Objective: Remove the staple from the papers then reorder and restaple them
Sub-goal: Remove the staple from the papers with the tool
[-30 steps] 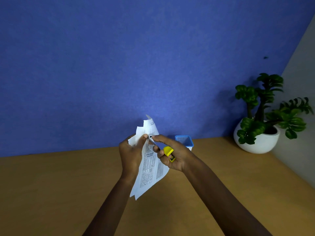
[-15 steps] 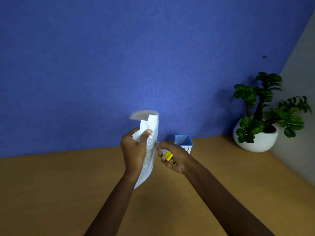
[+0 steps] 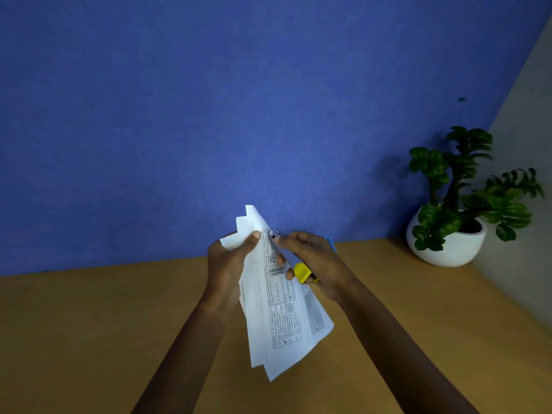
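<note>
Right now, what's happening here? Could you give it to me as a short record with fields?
left hand: pinches the papers near their top corner
right hand: holds a yellow-handled tool, tip at that corner
papers: held above the wooden table, sheets fanned at the bottom
staple: too small to see
nearby: potted plant at right; blue container behind right hand

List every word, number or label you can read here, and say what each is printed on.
"UPSC": on the papers, at the head of a boxed cell; the rest of that line is blurred.
"Only PYQs": the line just below, blurred, so not certain.
All other print on the papers: too small to read.
Yellow tool and white plant pot: no text visible.
</note>
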